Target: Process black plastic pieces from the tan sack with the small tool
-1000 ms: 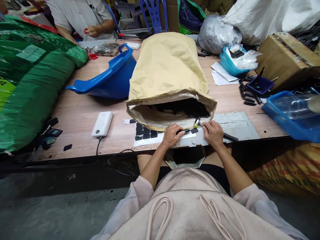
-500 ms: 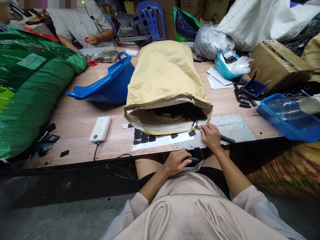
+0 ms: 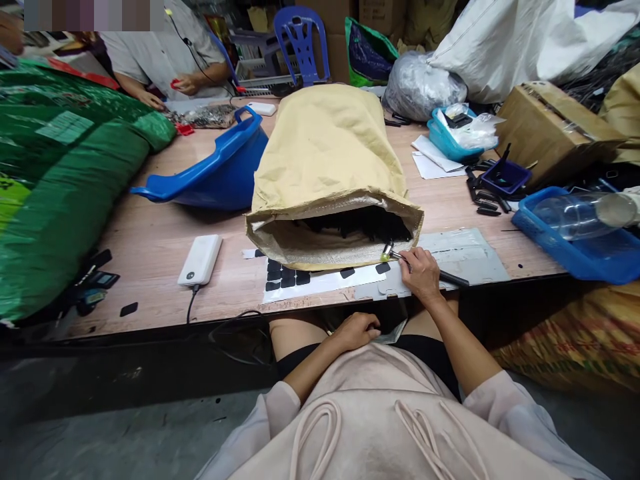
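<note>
- Tableside, your right hand grips the hammer by the mouth of the yellow sack, at twelve o'clock.
- Your left hand curls at six o'clock, its contents unclear.

Wood-grain surface occupied by tan sack, mouth turned toward near edge. Placed left of sack: blue basin, white power bank. Set right of sack: turquoise basket, grey sheet. Laid at sack mouth: white strip.
</note>
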A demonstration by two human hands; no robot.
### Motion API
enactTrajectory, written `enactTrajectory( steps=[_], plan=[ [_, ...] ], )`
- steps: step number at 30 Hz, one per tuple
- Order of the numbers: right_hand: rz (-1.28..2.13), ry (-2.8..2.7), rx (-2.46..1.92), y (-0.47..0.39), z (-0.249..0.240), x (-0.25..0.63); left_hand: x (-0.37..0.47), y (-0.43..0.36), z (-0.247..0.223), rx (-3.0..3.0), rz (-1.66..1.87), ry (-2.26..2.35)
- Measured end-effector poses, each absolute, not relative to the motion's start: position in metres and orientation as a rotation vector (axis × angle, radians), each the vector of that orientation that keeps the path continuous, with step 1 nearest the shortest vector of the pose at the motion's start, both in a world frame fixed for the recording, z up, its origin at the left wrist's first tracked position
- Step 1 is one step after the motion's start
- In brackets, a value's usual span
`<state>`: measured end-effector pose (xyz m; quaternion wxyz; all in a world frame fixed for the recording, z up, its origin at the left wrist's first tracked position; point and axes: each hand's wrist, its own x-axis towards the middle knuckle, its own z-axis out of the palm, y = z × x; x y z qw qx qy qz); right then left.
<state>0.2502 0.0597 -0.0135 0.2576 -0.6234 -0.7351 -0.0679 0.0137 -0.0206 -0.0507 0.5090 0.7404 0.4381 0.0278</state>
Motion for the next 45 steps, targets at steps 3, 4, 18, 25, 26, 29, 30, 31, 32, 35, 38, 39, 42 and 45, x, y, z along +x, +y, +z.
enactTrajectory(
  steps=[3, 4, 18, 25, 26, 29, 30, 31, 32, 35, 38, 39, 42, 45],
  plan=[
    [-0.203, -1.99, -1.676, 0.06, -0.014, 0.25, 0.022, -0.001, -0.007, 1.738, 0.382, 0.896],
    [-0.207, -1.987, -1.675, 0.06, -0.014, 0.25, 0.024, 0.011, 0.006, 1.737, 0.517, 0.924],
    [-0.234, -1.978, -1.64, 0.061, -0.017, 0.252, 0.02, 0.176, 0.017, 1.622, 0.923, 2.051],
    [-0.188, -1.962, -1.643, 0.062, -0.018, 0.253, 0.003, 0.128, 0.027, 1.886, 0.892, 1.736],
    [-0.185, -1.965, -1.639, 0.062, -0.018, 0.254, -0.001, 0.121, 0.027, 1.985, 0.868, 1.588],
    [-0.185, -1.969, -1.63, 0.063, -0.019, 0.255, -0.009, 0.103, 0.019, 2.159, 0.715, 1.257],
    [-0.186, -1.968, -1.628, 0.063, -0.019, 0.255, -0.011, 0.099, 0.015, 2.174, 0.682, 1.224],
    [-0.187, -1.967, -1.627, 0.063, -0.019, 0.255, -0.012, 0.097, 0.01, 2.177, 0.678, 1.219],
    [-0.187, -1.967, -1.627, 0.063, -0.019, 0.255, -0.012, 0.095, 0.005, 2.171, 0.697, 1.225],
    [-0.193, -1.977, -1.637, 0.062, -0.02, 0.255, -0.012, 0.093, -0.009, 2.141, 0.807, 1.224],
    [-0.22, -1.995, -1.656, 0.063, -0.02, 0.256, -0.013, 0.094, -0.017, 2.127, 0.868, 1.184],
    [-0.226, -2.003, -1.663, 0.064, -0.019, 0.256, -0.013, 0.095, -0.018, 2.126, 0.871, 1.175],
    [-0.207, -2.019, -1.664, 0.063, -0.014, 0.256, -0.015, 0.097, -0.019, 2.138, 0.849, 1.17],
    [-0.132, -1.976, -1.631, 0.056, -0.002, 0.25, -0.015, 0.097, -0.019, 2.149, 0.828, 1.181]
  ],
)
